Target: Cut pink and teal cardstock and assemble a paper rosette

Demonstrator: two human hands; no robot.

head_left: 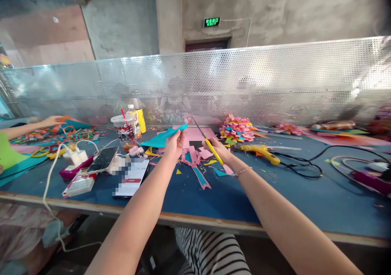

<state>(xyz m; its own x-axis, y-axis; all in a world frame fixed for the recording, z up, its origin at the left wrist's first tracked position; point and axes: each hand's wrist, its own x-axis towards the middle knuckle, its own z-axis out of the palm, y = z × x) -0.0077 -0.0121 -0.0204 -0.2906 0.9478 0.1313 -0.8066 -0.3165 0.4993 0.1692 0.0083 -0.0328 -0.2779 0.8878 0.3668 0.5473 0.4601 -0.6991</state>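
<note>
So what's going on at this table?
Someone sits at a blue table. Their left hand holds a blue sheet; their right hand grips a yellow-handled cutting tool, apparently scissors, close to it. A pink-and-blue paper piece lies before them, and a colourful paper bundle sits further back, to the right.

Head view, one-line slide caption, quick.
Left hand holds a teal sheet, right hand yellow-handled scissors, above a blue table strewn with colorful scraps.

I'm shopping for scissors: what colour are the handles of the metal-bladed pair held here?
The scissor handles are yellow, best seen in the head view.
</note>
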